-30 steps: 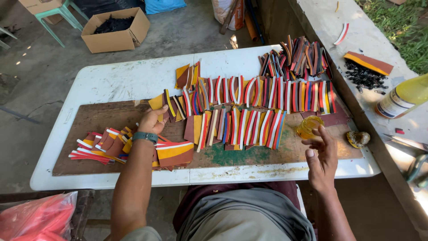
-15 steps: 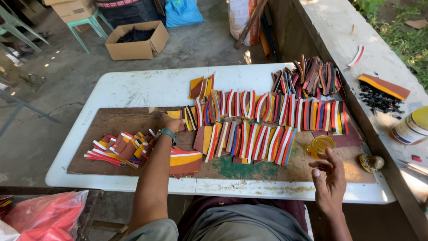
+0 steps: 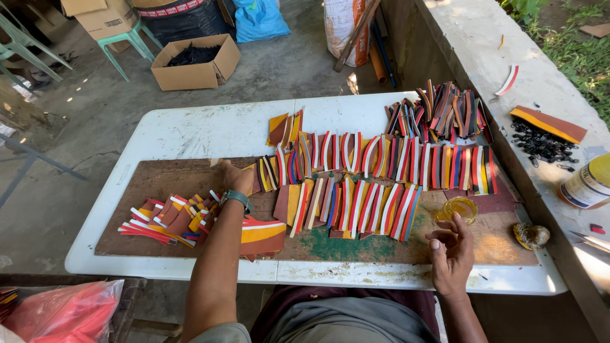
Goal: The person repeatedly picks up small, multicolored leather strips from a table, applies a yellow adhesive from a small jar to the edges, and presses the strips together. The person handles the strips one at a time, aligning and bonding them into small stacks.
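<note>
My left hand (image 3: 237, 177) reaches over the brown board (image 3: 159, 184) and rests its fingers on a striped piece at the left end of the rows of striped curved pieces (image 3: 381, 171). Whether it grips the piece I cannot tell. A watch sits on that wrist. A loose pile of striped pieces (image 3: 171, 219) lies left of my forearm, and a larger orange-and-brown piece (image 3: 262, 235) lies just right of it. My right hand (image 3: 451, 251) hovers near the table's front edge, fingers loosely curled and holding nothing, just below a small yellow glass dish (image 3: 460, 208).
The white folding table (image 3: 210, 130) bears another heap of pieces (image 3: 445, 111) at the back right. A concrete ledge (image 3: 540, 82) on the right holds a can (image 3: 588, 183) and black bits (image 3: 540, 141). A cardboard box (image 3: 194, 60) and green chairs stand behind. Red bag (image 3: 63, 311) at lower left.
My left hand has stayed at the left end of the rows, and my right hand has moved up a little towards the yellow dish. The camera tilted downward slightly.
</note>
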